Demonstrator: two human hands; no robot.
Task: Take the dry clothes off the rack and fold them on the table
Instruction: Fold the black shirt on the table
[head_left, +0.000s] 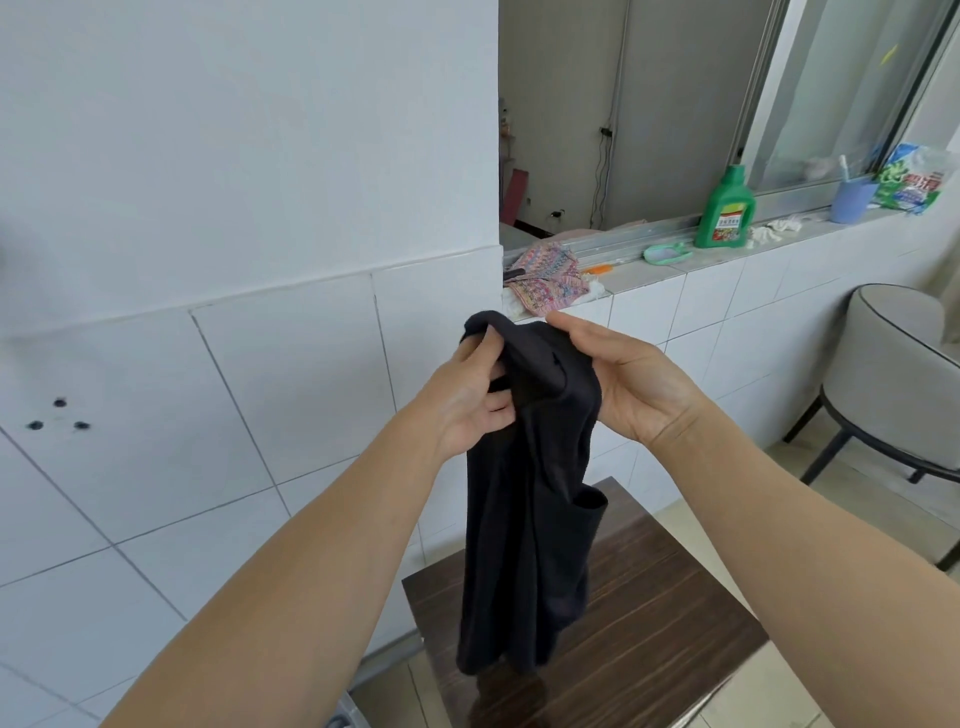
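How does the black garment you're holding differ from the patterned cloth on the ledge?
The black garment is plain and dark; the patterned cloth is multicoloured. The black garment hangs from both hands, left and right, above the wooden table; the patterned cloth lies crumpled on the ledge. Neither is folded.

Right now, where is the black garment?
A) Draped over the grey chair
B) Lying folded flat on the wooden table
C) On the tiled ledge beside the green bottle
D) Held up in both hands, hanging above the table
D: the left hand and right hand grip the top of the black garment, which hangs over the wooden table.
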